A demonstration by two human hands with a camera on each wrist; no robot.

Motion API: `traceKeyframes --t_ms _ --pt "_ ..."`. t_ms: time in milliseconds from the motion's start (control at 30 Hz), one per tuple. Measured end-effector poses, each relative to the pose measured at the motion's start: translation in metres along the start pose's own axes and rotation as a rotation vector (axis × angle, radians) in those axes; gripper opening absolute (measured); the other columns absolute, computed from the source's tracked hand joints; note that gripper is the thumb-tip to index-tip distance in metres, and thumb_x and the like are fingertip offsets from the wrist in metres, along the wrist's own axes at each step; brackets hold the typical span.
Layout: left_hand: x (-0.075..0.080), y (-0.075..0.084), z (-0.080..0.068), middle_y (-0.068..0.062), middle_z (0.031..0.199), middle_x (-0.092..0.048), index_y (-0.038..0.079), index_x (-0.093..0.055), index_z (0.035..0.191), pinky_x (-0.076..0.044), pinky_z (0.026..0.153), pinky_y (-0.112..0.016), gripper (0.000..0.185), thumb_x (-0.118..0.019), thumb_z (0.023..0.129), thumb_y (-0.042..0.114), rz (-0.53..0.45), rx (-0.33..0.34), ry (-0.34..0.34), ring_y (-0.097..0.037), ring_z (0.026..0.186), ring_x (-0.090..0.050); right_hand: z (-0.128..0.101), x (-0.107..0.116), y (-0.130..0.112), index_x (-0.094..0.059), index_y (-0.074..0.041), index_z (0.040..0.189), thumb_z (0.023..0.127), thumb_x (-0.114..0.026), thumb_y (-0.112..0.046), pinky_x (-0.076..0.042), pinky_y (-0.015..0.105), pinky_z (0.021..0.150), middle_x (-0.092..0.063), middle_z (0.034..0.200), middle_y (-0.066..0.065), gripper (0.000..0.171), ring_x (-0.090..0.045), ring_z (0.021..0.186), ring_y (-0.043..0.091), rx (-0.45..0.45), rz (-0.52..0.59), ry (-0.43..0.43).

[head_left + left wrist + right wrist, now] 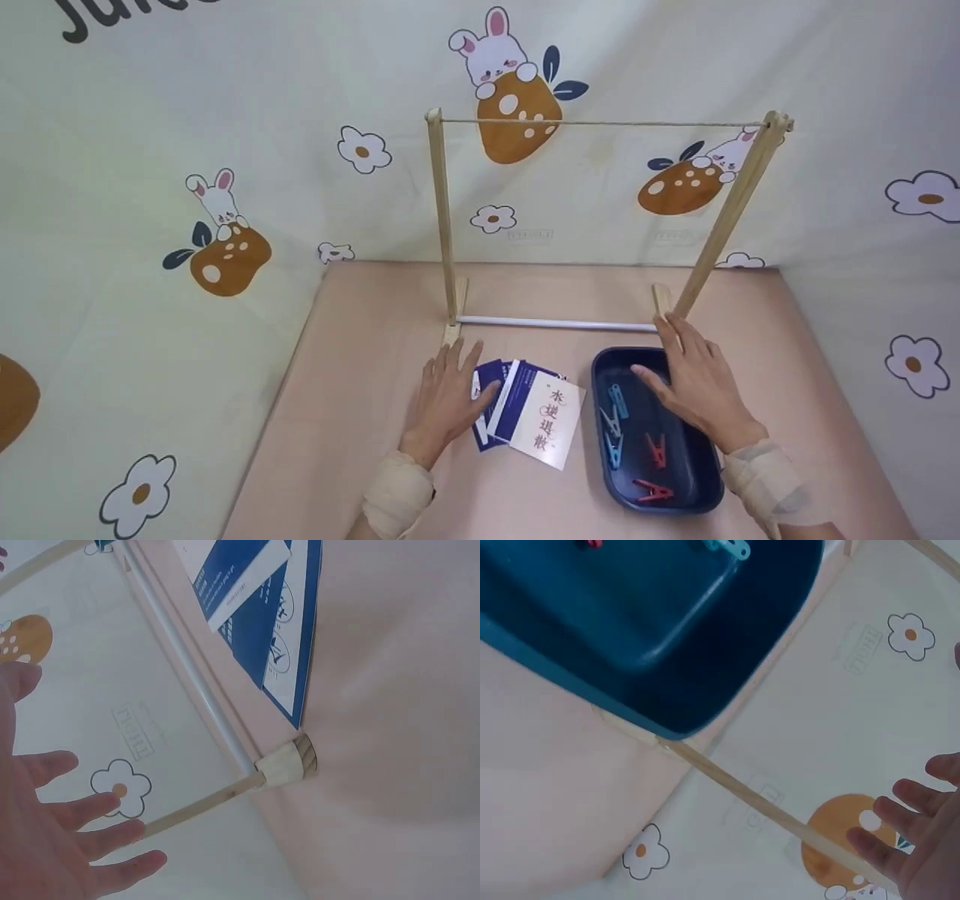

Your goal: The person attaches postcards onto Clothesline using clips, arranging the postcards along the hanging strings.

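The left hand [450, 396] is hovering with its fingers spread near the cards [544, 420], which are lying overlapped on the counter [349, 382]. The right hand [701, 386] is hovering, fingers stretched, near the tray [667, 511] where clothespins [615, 451] are lying. Behind, a wooden frame [441, 202] is standing.

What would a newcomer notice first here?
Likely the wooden frame, its string across the top, at the back of the pink surface. Then the dark blue tray in front, holding red and blue clips, with printed cards to its left. The left hand is beside the cards, the right hand at the tray.
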State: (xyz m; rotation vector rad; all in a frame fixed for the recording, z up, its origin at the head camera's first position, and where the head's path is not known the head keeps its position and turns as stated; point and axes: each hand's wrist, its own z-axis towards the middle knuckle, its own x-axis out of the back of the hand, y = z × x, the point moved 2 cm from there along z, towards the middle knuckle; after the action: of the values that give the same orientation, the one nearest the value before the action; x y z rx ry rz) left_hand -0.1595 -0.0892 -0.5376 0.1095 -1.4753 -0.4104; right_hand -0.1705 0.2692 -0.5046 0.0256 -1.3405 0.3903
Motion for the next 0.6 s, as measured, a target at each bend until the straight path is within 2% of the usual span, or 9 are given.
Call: traceKeyframes --t_ms 233,400,600 --pt "-0.022 0.021 -0.005 -0.020 0.147 -0.048 0.012 -0.048 0.147 -0.040 0.112 -0.055 0.064 -0.061 0.095 0.048 0.002 -0.074 0.019 -0.037 0.135 -0.048 -0.005 -0.019 -0.005 -0.038 -0.001 0.151 0.093 -0.063 -0.052 -0.043 0.061 0.107 -0.043 0.149 0.027 0.080 -0.046 0.135 0.044 0.007 -0.017 -0.035" --pt "-0.037 0.032 -0.011 -0.019 0.149 -0.047 0.013 -0.046 0.148 -0.040 0.112 -0.057 0.065 -0.059 0.095 0.048 -0.001 -0.086 -0.035 -0.037 0.136 -0.048 -0.008 -0.029 -0.008 -0.035 -0.001 0.152 0.094 -0.062 -0.053 -0.041 0.062 0.109 -0.041 0.152 0.027 0.082 -0.044 0.137 0.044 -0.013 -0.012 -0.108" --pt "-0.056 0.051 -0.017 -0.019 0.150 -0.047 0.014 -0.043 0.150 -0.040 0.113 -0.057 0.066 -0.058 0.096 0.048 -0.028 -0.117 -0.097 -0.036 0.136 -0.048 -0.012 -0.042 -0.008 -0.040 0.001 0.149 0.094 -0.063 -0.051 -0.041 0.065 0.108 -0.045 0.148 0.027 0.079 -0.046 0.136 0.045 -0.013 -0.021 -0.127"
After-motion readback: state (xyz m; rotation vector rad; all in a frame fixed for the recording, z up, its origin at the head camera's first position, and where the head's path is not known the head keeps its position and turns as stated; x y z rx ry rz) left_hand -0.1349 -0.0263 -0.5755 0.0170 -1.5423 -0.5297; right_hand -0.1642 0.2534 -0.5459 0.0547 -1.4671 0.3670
